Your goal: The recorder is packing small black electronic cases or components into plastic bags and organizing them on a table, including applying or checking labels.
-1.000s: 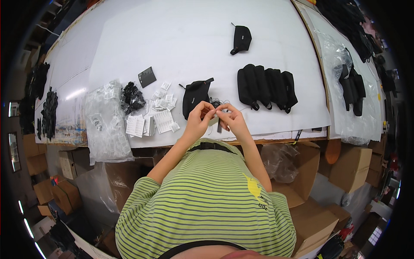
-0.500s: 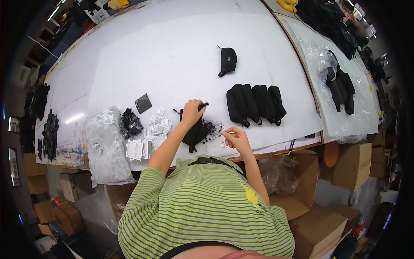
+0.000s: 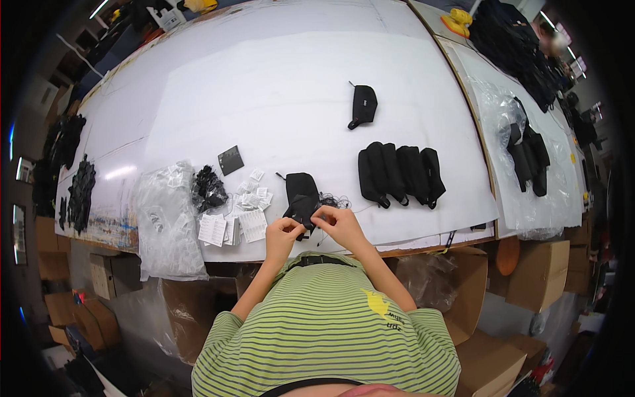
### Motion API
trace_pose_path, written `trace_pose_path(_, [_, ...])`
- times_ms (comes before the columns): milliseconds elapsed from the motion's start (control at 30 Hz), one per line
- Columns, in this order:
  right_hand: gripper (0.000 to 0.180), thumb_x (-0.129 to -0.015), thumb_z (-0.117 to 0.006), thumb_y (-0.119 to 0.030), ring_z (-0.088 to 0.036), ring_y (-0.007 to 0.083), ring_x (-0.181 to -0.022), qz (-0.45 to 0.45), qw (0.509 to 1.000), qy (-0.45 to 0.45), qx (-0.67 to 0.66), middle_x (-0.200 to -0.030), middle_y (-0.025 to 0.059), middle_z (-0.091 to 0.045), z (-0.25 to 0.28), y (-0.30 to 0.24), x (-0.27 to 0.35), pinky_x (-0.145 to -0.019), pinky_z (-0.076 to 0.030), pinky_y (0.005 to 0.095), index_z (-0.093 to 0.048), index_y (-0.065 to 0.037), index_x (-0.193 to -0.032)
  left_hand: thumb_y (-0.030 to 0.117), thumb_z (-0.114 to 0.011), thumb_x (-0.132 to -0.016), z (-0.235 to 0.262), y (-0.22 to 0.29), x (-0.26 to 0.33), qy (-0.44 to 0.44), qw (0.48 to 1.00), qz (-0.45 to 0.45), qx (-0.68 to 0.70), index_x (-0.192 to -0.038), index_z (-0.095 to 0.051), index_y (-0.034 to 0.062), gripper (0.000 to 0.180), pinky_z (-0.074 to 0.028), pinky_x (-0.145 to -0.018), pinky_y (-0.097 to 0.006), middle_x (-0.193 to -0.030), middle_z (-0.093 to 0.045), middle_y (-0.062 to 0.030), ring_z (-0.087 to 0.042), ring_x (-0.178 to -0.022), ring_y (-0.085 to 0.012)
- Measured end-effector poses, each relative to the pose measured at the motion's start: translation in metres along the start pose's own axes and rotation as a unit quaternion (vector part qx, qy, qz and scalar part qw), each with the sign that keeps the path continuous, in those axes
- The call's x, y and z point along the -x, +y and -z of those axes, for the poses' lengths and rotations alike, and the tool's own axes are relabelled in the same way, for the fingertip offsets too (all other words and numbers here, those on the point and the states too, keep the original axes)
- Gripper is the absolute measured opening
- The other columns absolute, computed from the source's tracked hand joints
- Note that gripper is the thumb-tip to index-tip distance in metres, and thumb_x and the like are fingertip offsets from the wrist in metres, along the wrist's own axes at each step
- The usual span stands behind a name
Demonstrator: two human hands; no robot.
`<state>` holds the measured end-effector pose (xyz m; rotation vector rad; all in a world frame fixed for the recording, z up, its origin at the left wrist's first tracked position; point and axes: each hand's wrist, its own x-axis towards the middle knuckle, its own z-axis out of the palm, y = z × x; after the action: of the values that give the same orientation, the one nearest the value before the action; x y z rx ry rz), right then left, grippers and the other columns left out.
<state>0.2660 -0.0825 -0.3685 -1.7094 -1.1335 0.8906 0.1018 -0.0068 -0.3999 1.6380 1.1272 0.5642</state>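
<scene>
A black zip pouch (image 3: 301, 183) lies on the white table in front of me, its lower end between my hands. Over that end sits a dark, flat piece (image 3: 303, 208), perhaps a tag or a fold of the pouch. My left hand (image 3: 283, 233) pinches at its left side, my right hand (image 3: 336, 223) at its right, thumb and forefinger pressed together on each. What lies between the fingertips is too small to make out. Just beyond my right hand is a tangle of thin black strings (image 3: 334, 200), partly covered by it.
Left of the pouch are white printed cards (image 3: 211, 229), small white packets (image 3: 251, 195), a black bunch (image 3: 209, 188), a dark square card (image 3: 231, 160) and a clear plastic bag (image 3: 169, 225). Several black pouches (image 3: 400, 173) lie in a row at right; another pouch (image 3: 364, 106) lies farther off.
My left hand has come down from the pouch's top to its lower end. My right hand has moved left from beside the strings to meet it. The view has shifted slightly.
</scene>
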Motion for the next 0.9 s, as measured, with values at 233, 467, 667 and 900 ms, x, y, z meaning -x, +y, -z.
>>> trace_pose_path(233, [0.015, -0.078, -0.067, -0.02, -0.047, 0.0134, -0.045, 0.019, 0.994, -0.1, 0.025, -0.053, 0.0056, -0.053, -0.005, -0.009, 0.0, -0.046, -0.037, 0.0271, -0.066, -0.006, -0.085, 0.007, -0.07, -0.075, 0.005, 0.015, 0.012, 0.021, 0.982, 0.051, 0.182, -0.084, -0.069, 0.0009, 0.011, -0.037, -0.052, -0.02, -0.063, -0.057, 0.0002, -0.049, -0.058, -0.0043])
trace_pose_path(467, [0.017, -0.077, -0.07, -0.016, -0.043, 0.0067, -0.048, -0.015, 0.998, -0.053, -0.009, -0.054, 0.0009, -0.053, -0.02, -0.006, 0.01, -0.047, -0.035, 0.0235, -0.067, -0.002, -0.088, 0.005, -0.065, -0.079, 0.012, 0.017, 0.01, 0.003, 0.996, -0.067, 0.066, -0.084, -0.067, -0.0012, 0.008, -0.039, -0.054, -0.02, -0.073, -0.056, 0.0012, -0.049, -0.059, -0.0058])
trace_pose_path(667, [0.012, -0.083, -0.064, -0.006, -0.051, 0.0049, -0.062, -0.045, 0.939, -0.043, -0.339, -0.068, -0.0019, -0.055, -0.016, 0.001, 0.011, -0.058, -0.04, 0.0202, -0.057, -0.003, -0.091, 0.01, -0.056, -0.089, 0.017, 0.021, 0.01, -0.02, 0.97, 0.026, 0.241, -0.091, -0.055, 0.0025, 0.008, -0.037, -0.055, -0.02, -0.079, -0.054, 0.0009, -0.046, -0.058, -0.0068])
trace_pose_path(900, [0.011, -0.083, -0.061, -0.004, -0.056, 0.008, -0.077, -0.003, 0.923, -0.02, -0.383, -0.086, 0.005, -0.064, 0.013, -0.026, 0.015, -0.066, -0.039, 0.0204, -0.052, -0.007, -0.089, 0.016, -0.053, -0.092, 0.035, 0.059, 0.006, -0.199, 0.851, 0.089, 0.477, -0.093, -0.053, 0.0055, 0.011, -0.025, -0.052, -0.019, -0.071, -0.045, 0.005, -0.033, -0.056, -0.0041])
